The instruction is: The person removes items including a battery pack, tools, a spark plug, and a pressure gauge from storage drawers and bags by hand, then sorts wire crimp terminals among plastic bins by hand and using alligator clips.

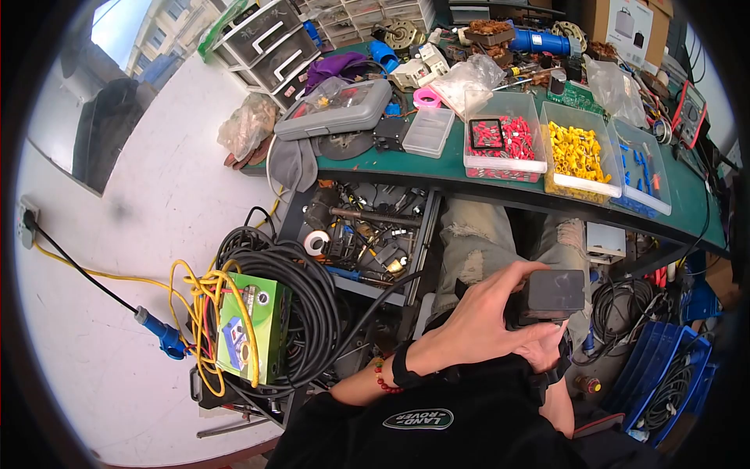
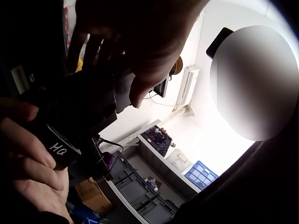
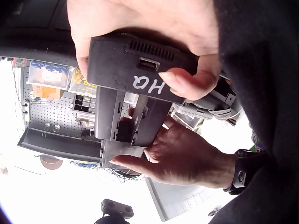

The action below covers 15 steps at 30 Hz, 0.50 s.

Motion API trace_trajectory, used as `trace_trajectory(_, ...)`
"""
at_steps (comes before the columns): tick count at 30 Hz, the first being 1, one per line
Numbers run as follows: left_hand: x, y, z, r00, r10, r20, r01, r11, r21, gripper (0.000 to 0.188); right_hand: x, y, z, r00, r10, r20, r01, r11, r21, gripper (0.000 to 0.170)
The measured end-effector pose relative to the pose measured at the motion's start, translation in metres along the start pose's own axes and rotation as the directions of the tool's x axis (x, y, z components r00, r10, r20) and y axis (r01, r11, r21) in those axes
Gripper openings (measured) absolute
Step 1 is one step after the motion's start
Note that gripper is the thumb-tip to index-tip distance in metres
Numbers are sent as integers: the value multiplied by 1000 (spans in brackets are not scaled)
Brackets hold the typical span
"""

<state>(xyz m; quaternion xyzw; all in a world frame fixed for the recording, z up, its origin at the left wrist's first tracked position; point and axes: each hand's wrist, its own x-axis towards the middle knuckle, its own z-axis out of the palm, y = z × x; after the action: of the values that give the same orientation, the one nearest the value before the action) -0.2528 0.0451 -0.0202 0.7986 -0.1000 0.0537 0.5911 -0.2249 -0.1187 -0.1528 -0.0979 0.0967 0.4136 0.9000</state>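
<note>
Both hands hold a black device (image 1: 551,293) in front of the torso. My left hand (image 1: 473,324) grips one end, its thumb and fingers spread around the sides. My right hand (image 1: 541,345), partly hidden behind the device in the head view, grips the other end. In the right wrist view the black casing (image 3: 117,70) has a USB port, vent slots and white "HQ" lettering, with the right thumb pressed beside the letters. Two long black side parts with a gap between them run from this casing to the left hand (image 3: 187,156). The left wrist view is dark.
On the green bench (image 1: 375,162) stand boxes of red (image 1: 516,160), yellow (image 1: 582,187) and blue pieces (image 1: 648,207), and a grey case (image 1: 336,109). Below are an open drawer (image 1: 422,250) of tools, coiled black cable (image 1: 312,313), a green box (image 1: 273,336) and a blue crate (image 1: 644,375).
</note>
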Motion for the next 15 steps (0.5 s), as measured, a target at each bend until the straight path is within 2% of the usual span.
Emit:
trace_trajectory(3,0,-11,2,998,67,2,-67,997,44,62,0,0,4,999,-1,41,3,999,-40,99)
trace_trajectory(5,-2,-13,3,997,80,-5,-80,996,39,62,0,1,2,992,34,118,-39,999,35,99)
trace_trajectory(6,-1,-12,2,996,93,-10,-93,995,35,61,0,1,3,992,35,118,-39,999,35,99)
trace_trajectory(8,-1,-3,3,996,78,-47,-79,997,-17,59,1,1,5,1000,-18,18,20,998,-66,100)
trace_trajectory(10,-1,0,1,995,61,-84,-67,995,-70,56,0,1,-2,999,-9,43,11,1000,-24,100)
trace_trajectory(12,-1,1,-1,999,39,30,-40,999,22,61,0,1,-4,998,-1,69,-1,1000,17,100)
trace_trajectory(15,-2,-2,-1,999,3,54,-3,1000,11,68,0,2,-1,997,4,72,-7,999,35,98)
